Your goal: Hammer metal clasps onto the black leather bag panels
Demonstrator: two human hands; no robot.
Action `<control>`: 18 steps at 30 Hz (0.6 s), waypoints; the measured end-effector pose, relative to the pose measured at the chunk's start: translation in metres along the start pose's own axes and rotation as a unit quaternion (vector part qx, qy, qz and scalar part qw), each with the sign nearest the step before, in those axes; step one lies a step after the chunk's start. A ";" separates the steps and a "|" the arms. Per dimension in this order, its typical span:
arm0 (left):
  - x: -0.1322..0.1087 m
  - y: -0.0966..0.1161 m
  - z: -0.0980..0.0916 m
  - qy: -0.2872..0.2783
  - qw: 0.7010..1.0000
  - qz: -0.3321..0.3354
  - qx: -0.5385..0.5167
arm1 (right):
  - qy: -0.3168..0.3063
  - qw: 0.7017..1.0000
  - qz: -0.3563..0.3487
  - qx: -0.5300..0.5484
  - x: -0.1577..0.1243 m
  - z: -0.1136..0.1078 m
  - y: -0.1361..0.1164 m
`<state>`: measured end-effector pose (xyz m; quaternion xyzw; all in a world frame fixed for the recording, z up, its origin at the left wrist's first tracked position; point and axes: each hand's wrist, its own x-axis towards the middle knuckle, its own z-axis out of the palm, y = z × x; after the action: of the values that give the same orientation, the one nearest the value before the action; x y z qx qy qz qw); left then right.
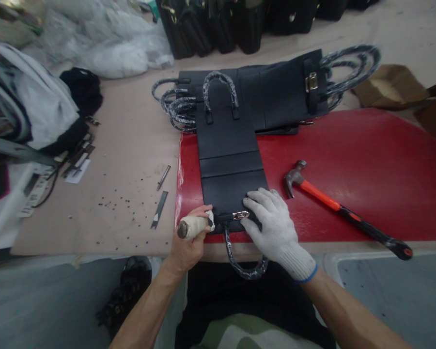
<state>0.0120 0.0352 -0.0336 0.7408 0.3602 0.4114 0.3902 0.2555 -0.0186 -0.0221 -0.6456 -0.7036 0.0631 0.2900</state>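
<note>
A black bag panel lies lengthwise in front of me, with a plastic-wrapped handle at each end. My left hand, bare, is closed round a short tool with a tape-wrapped grip. The tool's lower end is hidden at the panel's near left corner. My right hand, in a white knit glove, rests on the panel's near right side with fingers stretched out. Between the hands a gold-coloured metal clasp sits on a narrow black strap. The near wrapped handle hangs over the table edge.
A claw hammer lies on the red mat at right. More black panels are stacked behind. Two small metal tools, a rod and a flat blade, lie left. Black bags stand at the back.
</note>
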 end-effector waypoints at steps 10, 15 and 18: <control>0.006 0.006 0.003 0.003 0.999 -0.006 0.050 | 0.012 1.000 -0.003 0.011 -0.001 0.001 0.002; 0.010 0.003 0.002 -0.012 0.999 -0.027 0.041 | 0.037 0.998 -0.010 0.057 -0.001 0.001 0.002; 0.013 0.004 0.003 -0.015 0.999 -0.029 0.038 | 0.078 0.993 0.029 0.083 -0.003 -0.012 0.010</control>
<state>0.0203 0.0433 -0.0264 0.7501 0.3912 0.3748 0.3792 0.2698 -0.0238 -0.0177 -0.6423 -0.6521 0.0794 0.3949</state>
